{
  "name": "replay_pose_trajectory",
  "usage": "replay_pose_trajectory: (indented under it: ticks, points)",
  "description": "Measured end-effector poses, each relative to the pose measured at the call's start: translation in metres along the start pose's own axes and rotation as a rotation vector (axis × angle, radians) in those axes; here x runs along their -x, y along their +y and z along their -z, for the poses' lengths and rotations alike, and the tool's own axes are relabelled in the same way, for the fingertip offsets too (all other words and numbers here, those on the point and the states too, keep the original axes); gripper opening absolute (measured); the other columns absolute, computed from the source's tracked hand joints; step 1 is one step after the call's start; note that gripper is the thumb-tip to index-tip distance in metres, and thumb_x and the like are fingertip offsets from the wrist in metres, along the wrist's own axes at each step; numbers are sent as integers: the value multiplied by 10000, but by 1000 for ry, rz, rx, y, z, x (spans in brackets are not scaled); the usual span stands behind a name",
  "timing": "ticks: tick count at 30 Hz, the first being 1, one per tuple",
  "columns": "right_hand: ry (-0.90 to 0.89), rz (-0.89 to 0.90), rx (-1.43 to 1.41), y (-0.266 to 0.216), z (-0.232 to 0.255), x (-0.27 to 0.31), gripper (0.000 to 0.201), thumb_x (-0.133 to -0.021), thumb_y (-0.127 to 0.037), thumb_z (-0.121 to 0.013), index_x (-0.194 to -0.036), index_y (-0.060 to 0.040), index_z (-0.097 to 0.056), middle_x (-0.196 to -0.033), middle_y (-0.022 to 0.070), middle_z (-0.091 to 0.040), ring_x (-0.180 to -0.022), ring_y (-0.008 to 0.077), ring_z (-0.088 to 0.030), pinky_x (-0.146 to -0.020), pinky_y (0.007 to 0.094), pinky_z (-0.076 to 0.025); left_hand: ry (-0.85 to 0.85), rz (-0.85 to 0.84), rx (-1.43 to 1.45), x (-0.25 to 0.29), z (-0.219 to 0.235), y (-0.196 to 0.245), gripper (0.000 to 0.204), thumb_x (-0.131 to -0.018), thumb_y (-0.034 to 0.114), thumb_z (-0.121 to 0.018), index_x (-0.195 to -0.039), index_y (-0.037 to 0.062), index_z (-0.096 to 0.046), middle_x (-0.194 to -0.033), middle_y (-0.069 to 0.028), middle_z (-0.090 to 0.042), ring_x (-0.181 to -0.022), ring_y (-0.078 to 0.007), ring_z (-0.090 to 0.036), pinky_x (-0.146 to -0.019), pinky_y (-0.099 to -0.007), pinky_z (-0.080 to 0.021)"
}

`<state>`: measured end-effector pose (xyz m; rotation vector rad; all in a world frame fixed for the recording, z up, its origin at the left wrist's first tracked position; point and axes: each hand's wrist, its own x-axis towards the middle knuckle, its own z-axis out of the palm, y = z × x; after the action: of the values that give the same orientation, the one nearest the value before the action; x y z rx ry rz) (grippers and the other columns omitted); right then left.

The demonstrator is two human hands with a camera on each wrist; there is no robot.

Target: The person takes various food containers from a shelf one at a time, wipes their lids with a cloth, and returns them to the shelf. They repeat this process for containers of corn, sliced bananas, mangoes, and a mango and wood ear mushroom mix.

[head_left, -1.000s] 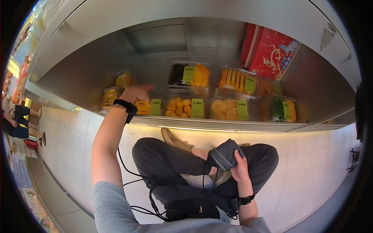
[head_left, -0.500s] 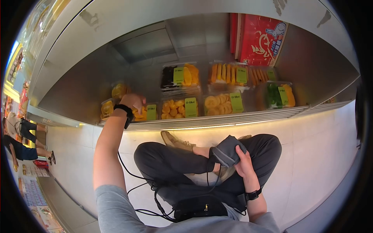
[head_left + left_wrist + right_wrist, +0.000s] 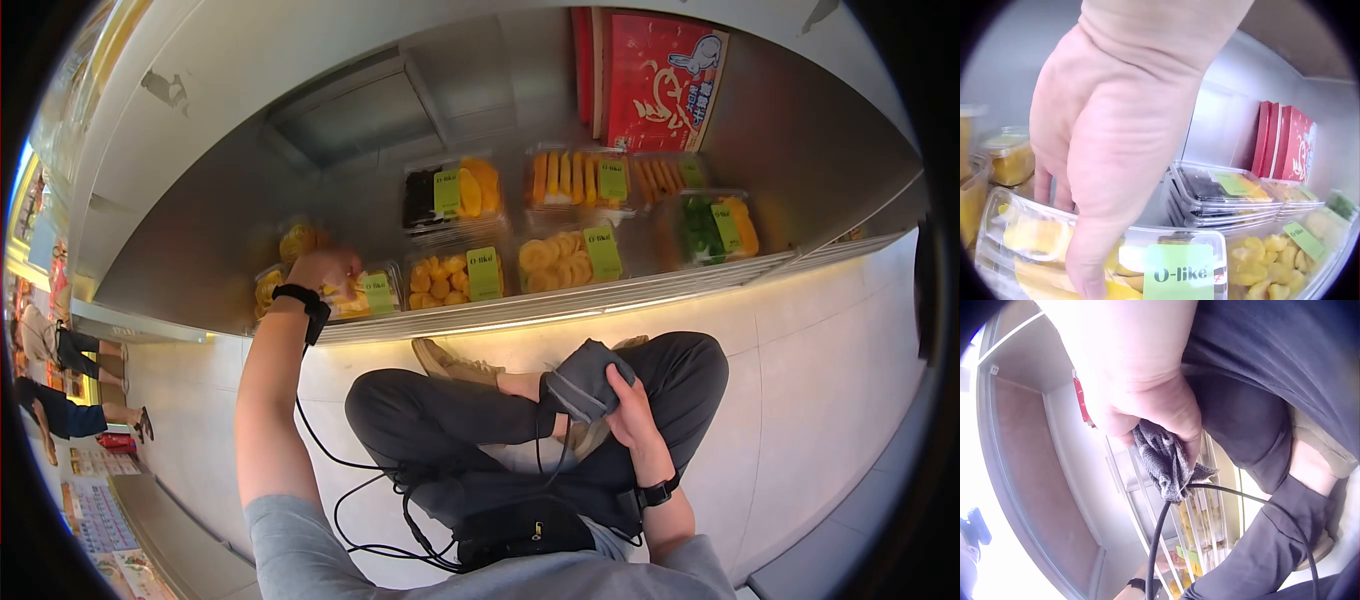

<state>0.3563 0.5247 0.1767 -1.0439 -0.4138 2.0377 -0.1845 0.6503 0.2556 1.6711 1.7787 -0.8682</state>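
My left hand reaches into the display case at its left end. In the left wrist view, it grips a clear plastic box of yellow dried fruit slices with a green label, the thumb over the front and the fingers behind the back edge. Directly right of that box sits a box of yellow fruit pieces; at its left are more fruit boxes. Over my lap my right hand holds a folded dark grey cloth, thumb on top. A black cable hangs below the cloth.
Behind the front row stand stacked boxes of dark and orange fruit and of orange strips. A red carton leans at the back right. The metal front rail edges the case. People's legs show at far left.
My left hand has come down onto the box of dried fruit slices and now grips it. The head view has shifted slightly, while my right hand keeps holding the cloth.
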Motion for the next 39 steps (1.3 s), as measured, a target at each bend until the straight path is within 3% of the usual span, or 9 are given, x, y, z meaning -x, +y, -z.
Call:
replay_pose_trajectory:
  ticks: [5, 13, 20, 25, 28, 30, 32, 33, 39]
  points:
    - [-2, -9, -19, -4, -5, 3, 374, -980, -258, -587, -1244, 6, -562, -1149, 84, -644, -1043, 175, -627, -890, 335, -512, -13, -26, 144, 35, 11, -2, 493, -661, 228, -860, -1066, 68, -629, -1036, -85, -666, -976, -257, -625, -775, -374, -512]
    - [-26, -14, -27, -2, -3, 2, 374, -978, -255, -591, -1243, 7, -558, -1151, 79, -644, -1041, 173, -628, -891, 329, -510, 421, -265, 535, 106, 27, -12, 326, -763, 124, -787, -1002, 51, -578, -901, -56, -621, -877, -204, -576, -777, -341, -465]
    - [-40, -13, -33, -3, -5, 10, 328, -965, -179, -595, -1237, 2, -564, -1137, 75, -646, -1036, 174, -627, -894, 328, -508, 630, -57, 569, 206, 54, 45, 305, -888, 176, -693, -1104, 30, -535, -952, -29, -593, -931, -101, -523, -823, -290, -453]
    - [-90, 404, 2, -21, -57, 42, 446, -917, -35, -570, -1346, 37, -472, -1269, 114, -584, -1150, 202, -574, -990, 321, -449, 936, -347, 1138, 218, 15, 119, 270, -935, 177, -649, -1115, 4, -546, -996, -54, -638, -879, -84, -560, -784, -257, -470]
    - [-127, 828, 563, -44, -102, 67, 511, -900, -5, -551, -1393, 19, -416, -1398, 167, -481, -1317, 257, -448, -1087, 369, -352, 721, -524, 1478, 202, -27, 178, 425, -933, 172, -643, -1293, 11, -483, -1172, -57, -610, -1063, -106, -559, -931, -276, -450]
    - [-242, 1303, 1027, -70, -136, 62, 722, -676, 95, -584, -1378, -12, -452, -1431, 220, -449, -1349, 384, -412, -1106, 456, -327, 656, -599, 1622, 198, -46, 231, 469, -937, 170, -636, -1335, 13, -446, -1222, -55, -589, -1095, -118, -558, -953, -288, -448]
    - [-231, 1352, 1332, -76, -166, 59, 713, -652, 8, -603, -1355, -16, -482, -1458, 162, -431, -1376, 414, -345, -1101, 507, -310, 631, -701, 1695, 192, -65, 269, 480, -955, 149, -606, -1374, 13, -414, -1291, -65, -560, -1155, -130, -546, -961, -289, -448]
    - [-206, 1333, 1513, -74, -178, 59, 558, -783, -103, -602, -1328, -24, -510, -1468, 127, -419, -1335, 377, -384, -1080, 507, -332, 746, -719, 1729, 186, -74, 287, 434, -992, 136, -528, -1388, 12, -399, -1320, -75, -545, -1196, -150, -533, -993, -306, -435]
    - [-390, 1232, 1571, -50, -153, 72, 635, -736, -118, -642, -1348, -39, -496, -1484, 109, -413, -1195, 334, -472, -1083, 517, -329, 777, -622, 2080, 185, -87, 286, 399, -1032, 178, -393, -1395, 12, -385, -1329, -127, -530, -1257, -187, -493, -1070, -338, -382]
